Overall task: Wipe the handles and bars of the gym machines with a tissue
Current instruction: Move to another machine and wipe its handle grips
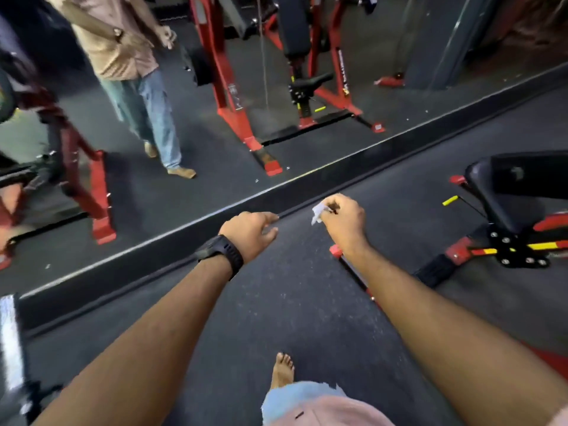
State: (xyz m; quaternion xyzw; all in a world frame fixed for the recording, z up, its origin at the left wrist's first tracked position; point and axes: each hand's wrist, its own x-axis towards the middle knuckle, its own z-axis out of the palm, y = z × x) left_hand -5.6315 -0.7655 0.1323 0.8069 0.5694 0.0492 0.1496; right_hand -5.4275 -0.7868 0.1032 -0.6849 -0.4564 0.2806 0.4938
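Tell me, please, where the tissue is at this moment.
In the head view, the tissue is pinched in the right hand, held over the dark floor right of centre, across a gap from the empty left hand.

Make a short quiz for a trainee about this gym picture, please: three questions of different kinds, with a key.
1. True or false: the left hand holds the tissue.
2. Multiple choice: what is on the left wrist? A) a black watch B) a red band C) nothing
3. Short answer: is either hand touching a handle or bar of the red machine on the right?

Key
1. False. The fingers of the right hand pinch the white tissue; the left hand is open and holds nothing.
2. A.
3. No. Both hands hang in the air above the dark floor, apart from the machine.
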